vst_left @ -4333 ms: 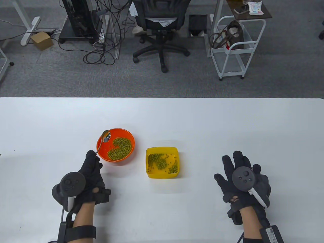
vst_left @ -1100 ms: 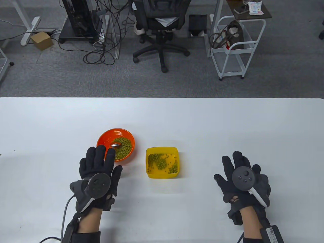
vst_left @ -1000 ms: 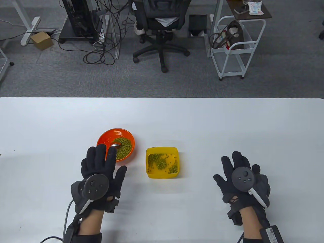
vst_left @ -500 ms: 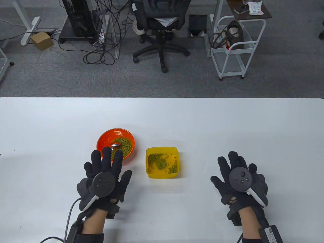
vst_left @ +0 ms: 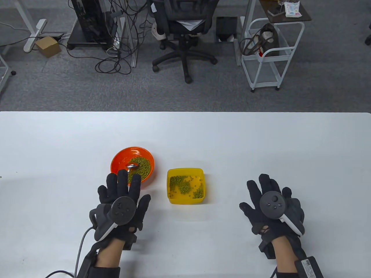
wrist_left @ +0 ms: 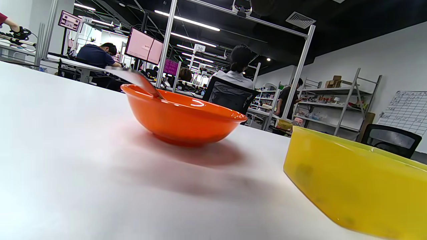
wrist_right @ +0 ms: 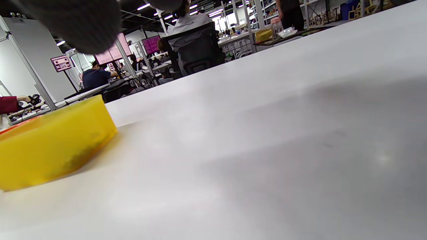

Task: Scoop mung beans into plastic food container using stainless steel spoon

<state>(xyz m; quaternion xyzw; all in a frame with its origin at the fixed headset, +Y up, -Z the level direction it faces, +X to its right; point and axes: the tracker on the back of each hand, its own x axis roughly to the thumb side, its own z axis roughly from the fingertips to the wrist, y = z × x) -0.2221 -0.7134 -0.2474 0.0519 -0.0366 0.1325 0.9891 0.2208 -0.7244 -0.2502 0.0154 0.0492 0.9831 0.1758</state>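
Your left hand (vst_left: 121, 199) lies spread and empty near the bowl (vst_left: 116, 162), fingers over its near rim; the right hand (vst_left: 272, 205) rests flat and open on the bench (vst_left: 232, 139), well apart. The spoon (vst_left: 132, 166) sits in the bowl among the beans (vst_left: 142, 166) (its handle leans on the rim, though your fingers mostly hide it from above). The container (vst_left: 185, 199), just right of the bowl, holds some beans. Scooping looks paused or finished; another scoop means regripping the handle.
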